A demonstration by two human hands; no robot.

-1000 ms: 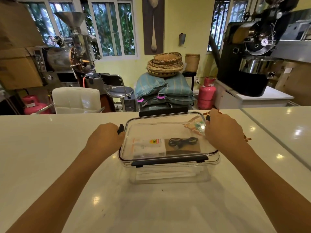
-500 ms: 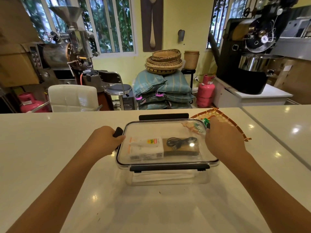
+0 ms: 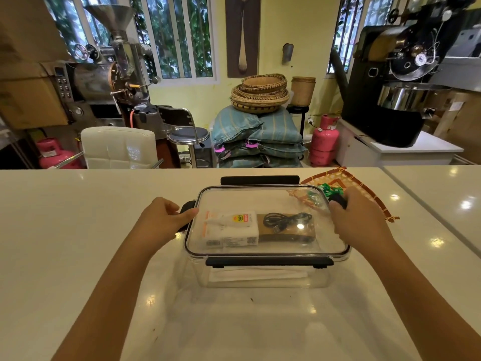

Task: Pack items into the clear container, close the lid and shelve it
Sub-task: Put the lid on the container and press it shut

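A clear container stands on the white counter with its clear lid set on top. Through the lid I see a white box, a brown card with a black cable, and folded white paper at the bottom. Black latches sit on all sides; the near latch lies flat and the far latch stands up. My left hand grips the left side latch. My right hand grips the right side latch.
An orange woven tray with green packets lies just behind the container's right end. A seam splits the counter at the right. Beyond the counter's far edge stand a white chair, stools, sacks, gas cylinders and roasting machines.
Both hands have slid a little down onto the side latches, the left fingers now curled over its latch. The container has stayed in place; the view tilted slightly.
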